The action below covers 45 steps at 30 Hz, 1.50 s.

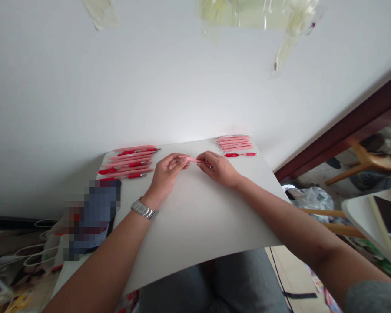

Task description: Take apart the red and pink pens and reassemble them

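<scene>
A slim pink pen [193,159] spans the gap between my two hands above the middle of the white table. My left hand [173,167] pinches its left end between thumb and fingers. At the other end, the fingers of my right hand [217,167] are closed around it, hiding that part. To the left lies a spread of pink pens [130,160] mixed with red pens [137,164]. Beyond my right hand is a neat row of pink pens [234,142], with a single red pen [241,154] just in front of it.
The small white table [195,226] stands against a wall. A blurred dark-blue object [99,213] sits on its left edge. Cables [32,252] trail on the floor at left. To the right are a plastic bag [316,198] and a white surface [358,208] holding a dark-screened device.
</scene>
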Each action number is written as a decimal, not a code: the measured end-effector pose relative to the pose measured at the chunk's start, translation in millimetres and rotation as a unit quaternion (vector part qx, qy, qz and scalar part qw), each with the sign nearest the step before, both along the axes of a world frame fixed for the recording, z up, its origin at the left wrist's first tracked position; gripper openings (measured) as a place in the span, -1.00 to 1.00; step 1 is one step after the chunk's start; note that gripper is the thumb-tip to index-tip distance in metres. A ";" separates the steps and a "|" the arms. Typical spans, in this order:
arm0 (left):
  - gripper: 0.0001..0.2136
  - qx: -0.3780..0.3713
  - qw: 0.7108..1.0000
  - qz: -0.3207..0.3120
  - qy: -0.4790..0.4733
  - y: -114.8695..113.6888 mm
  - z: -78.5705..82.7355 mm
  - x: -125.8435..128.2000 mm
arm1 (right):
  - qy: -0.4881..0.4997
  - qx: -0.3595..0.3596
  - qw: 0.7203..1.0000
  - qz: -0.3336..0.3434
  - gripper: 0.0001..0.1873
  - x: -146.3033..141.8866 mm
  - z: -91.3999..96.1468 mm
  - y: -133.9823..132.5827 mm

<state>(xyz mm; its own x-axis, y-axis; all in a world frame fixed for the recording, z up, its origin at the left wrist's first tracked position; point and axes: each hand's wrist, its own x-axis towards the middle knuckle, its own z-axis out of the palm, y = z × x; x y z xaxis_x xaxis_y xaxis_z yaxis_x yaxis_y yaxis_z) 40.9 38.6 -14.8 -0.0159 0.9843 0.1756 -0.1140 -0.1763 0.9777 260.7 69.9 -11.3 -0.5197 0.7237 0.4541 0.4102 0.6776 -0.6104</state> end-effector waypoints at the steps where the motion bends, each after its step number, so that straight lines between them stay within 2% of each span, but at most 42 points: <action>1: -0.67 0.001 1.000 0.000 -0.002 0.2 -0.3 -0.4 | -0.001 -0.002 1.000 0.000 -0.83 0.3 0.0 -0.2; 8: -0.70 0.008 1.000 -0.002 -0.013 1.4 -2.0 -1.2 | 0.006 -0.010 1.000 -0.003 -0.88 1.1 -0.9 0.2; 21: -0.74 0.020 1.000 0.010 -0.021 1.8 -3.4 -2.1 | -0.002 -0.028 0.999 -0.041 -0.77 0.2 0.0 -1.1; 45: -0.78 0.036 0.995 0.079 -0.052 3.4 1.7 -0.6 | 0.015 -0.038 0.997 -0.068 -0.82 1.2 1.6 1.4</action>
<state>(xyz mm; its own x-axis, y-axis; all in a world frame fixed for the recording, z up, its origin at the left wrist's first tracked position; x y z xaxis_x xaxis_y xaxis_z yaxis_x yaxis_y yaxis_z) 40.3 42.0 -13.1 -0.1920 0.9531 0.2339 -0.1796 -0.2684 0.9464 261.9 71.3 -9.7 -0.4005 0.8199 0.4091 0.4759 0.5676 -0.6718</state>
